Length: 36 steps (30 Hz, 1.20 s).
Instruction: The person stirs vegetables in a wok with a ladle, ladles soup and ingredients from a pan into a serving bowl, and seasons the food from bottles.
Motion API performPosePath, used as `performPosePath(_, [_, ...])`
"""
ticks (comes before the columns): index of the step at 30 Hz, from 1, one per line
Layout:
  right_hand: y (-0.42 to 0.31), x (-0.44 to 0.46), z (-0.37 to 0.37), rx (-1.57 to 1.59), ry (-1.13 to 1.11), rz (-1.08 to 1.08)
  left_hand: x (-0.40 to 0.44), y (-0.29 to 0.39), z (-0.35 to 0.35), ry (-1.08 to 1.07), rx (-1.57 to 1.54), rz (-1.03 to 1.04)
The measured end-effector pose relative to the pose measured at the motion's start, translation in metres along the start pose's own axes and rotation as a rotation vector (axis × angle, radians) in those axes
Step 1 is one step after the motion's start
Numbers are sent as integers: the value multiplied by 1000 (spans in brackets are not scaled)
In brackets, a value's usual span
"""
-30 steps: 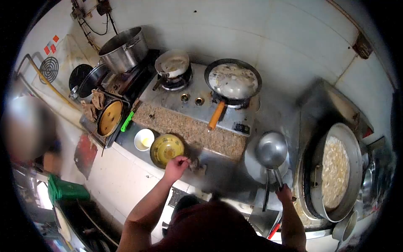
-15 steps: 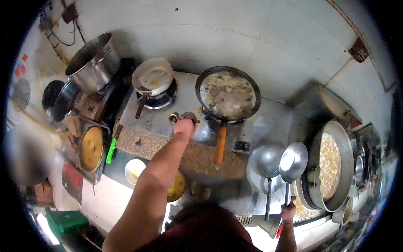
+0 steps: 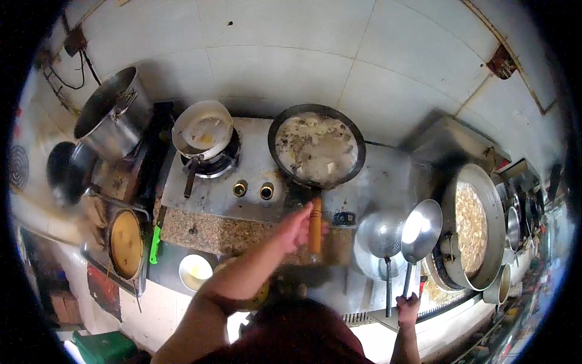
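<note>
My left hand (image 3: 295, 231) is at the wooden handle (image 3: 315, 225) of a dark wok (image 3: 362, 159). Its palm and thumb lie along the handle's left side, and fingertips show past the right side, beneath it; they are not wrapped over the top. Pale liquid with chunks (image 3: 318, 148) fills the wok. Low on the right, my right hand (image 3: 408, 310) is closed round the handle of a steel ladle (image 3: 421, 225), its bowl raised. Beside the ladle, a perforated strainer (image 3: 385, 233) rests over a metal bowl (image 3: 365, 261).
Two stove knobs (image 3: 253, 190) sit left of the wok, below a small pan (image 3: 219, 115) on a burner. A green-handled knife (image 3: 155, 244), a white bowl (image 3: 195, 272) and a stockpot (image 3: 115, 130) are on the left. A large pan of food (image 3: 492, 227) stands at right.
My left hand has moved right from the stove knobs to the wok's handle, uncovering a second knob. My right hand keeps hold of the ladle. The camera view has shifted slightly.
</note>
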State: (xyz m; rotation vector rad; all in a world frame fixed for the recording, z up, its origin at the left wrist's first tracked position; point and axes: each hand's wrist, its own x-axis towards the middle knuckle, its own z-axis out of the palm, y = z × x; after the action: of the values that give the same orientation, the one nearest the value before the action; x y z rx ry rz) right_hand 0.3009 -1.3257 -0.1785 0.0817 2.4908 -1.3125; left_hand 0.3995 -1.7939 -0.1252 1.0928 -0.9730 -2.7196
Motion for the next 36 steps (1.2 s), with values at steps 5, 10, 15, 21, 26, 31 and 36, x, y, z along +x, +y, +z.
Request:
performPosePath(5, [-55,-18,16,104,-36,-9,12,-21,9,-143,-181,-75])
performPosePath(10, [-79,-23,17,-2,-83,-84,5,-28,-5,-180,-90,9])
performPosePath(15, [-123,-22,18,173,-14,-203,-21,-28,-19,-250,-56,51])
performPosePath(21, [-227,-38,4,518,-547,-207,-74,-61,-24,-263,-15,45])
performPosePath(26, [-252,-4,-7,-16,-435,-668,-151,-115,-6,-236,-111,60])
performPosePath(31, [-252,-8,-15,-527,-413,-1048,-223,-212,19,-240,-299,128])
performPosePath(36, [-225,-49,-6,-702,-597,-1286,-311,-306,56,18,-392,280])
